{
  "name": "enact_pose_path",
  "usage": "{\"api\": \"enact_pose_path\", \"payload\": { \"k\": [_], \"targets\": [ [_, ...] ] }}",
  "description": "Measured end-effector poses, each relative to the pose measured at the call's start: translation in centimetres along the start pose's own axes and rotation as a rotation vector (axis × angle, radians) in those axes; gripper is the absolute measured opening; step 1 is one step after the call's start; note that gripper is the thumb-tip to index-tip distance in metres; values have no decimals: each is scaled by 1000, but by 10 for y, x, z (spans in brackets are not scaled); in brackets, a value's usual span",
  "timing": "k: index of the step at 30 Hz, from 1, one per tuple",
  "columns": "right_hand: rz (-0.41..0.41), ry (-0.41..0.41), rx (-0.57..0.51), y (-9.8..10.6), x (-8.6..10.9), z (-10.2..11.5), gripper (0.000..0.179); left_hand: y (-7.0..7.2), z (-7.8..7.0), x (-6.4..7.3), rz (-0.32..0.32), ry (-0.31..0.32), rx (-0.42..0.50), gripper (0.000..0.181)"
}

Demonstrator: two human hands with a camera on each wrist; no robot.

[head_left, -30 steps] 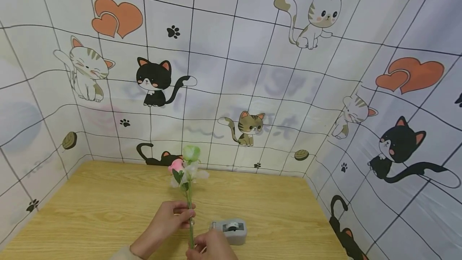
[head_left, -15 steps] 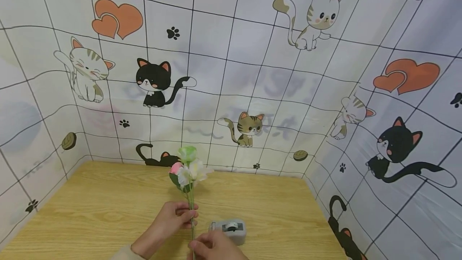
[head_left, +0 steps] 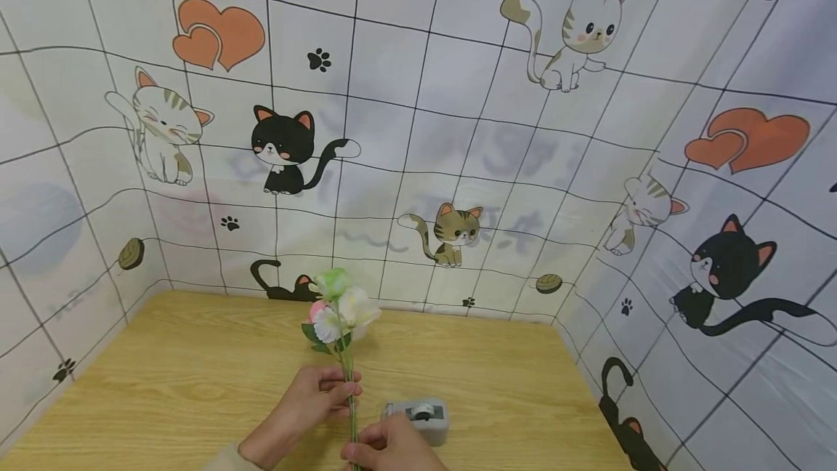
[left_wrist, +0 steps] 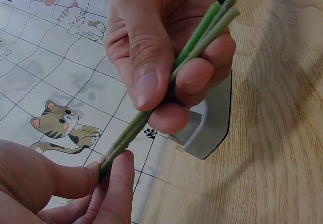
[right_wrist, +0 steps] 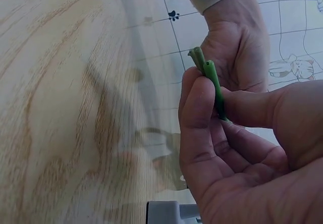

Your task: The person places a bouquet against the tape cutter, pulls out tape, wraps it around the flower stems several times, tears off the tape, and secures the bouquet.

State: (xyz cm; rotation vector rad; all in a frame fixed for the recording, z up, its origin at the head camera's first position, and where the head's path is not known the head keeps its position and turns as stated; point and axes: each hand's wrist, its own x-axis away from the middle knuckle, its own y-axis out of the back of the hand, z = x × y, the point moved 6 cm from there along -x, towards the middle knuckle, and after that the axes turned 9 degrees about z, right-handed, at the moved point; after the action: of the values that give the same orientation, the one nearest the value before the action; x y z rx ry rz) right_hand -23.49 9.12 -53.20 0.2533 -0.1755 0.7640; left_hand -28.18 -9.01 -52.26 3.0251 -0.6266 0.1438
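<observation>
A small bunch of flowers stands upright over the table, with a green bloom [head_left: 331, 282] on top, white blooms [head_left: 357, 307] in front and a pink bloom [head_left: 317, 310] partly hidden behind them. My left hand [head_left: 304, 402] pinches the green stems [left_wrist: 132, 128] between thumb and fingertips, partway down. Lower, my right hand [head_left: 399, 449] grips the same stems close to their ends. In the right wrist view the cut stem ends [right_wrist: 214, 82] stick out past the right thumb and fingers. Just beyond the right hand sits a grey tape dispenser [head_left: 425, 427].
The wood-grain table [head_left: 196, 355] reaches back to a wall covered with cat-print sheeting [head_left: 392, 129]. Similar sheeting [head_left: 739, 384] closes off the right side, and more hangs along the left.
The bunch has turned in the hands, bringing the white blooms forward and the pink one further behind. My right hand has shifted slightly down and right on the stems.
</observation>
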Motion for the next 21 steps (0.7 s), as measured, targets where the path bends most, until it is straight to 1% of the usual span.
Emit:
{"api": "enact_pose_path", "payload": {
  "k": [5,8,11,13,16,19,21],
  "targets": [
    [-67,-36,55,1,-2,0,18,1,2,1,-1,20,23,37],
    [-121,-88,95,3,-3,2,14,3,3,1,-14,37,38,43],
    [-159,-112,154,4,-2,7,14,4,3,1,-38,55,51,51],
    [-165,-101,206,4,-2,11,17,4,3,1,-55,58,58,53],
    [-161,-59,289,2,-1,17,20,1,2,0,-85,57,55,52],
    [-160,-24,360,1,0,20,21,-1,2,-1,-124,63,49,45],
    [-166,-24,378,1,-1,20,19,-2,3,-1,-146,70,46,39]
  ]
}}
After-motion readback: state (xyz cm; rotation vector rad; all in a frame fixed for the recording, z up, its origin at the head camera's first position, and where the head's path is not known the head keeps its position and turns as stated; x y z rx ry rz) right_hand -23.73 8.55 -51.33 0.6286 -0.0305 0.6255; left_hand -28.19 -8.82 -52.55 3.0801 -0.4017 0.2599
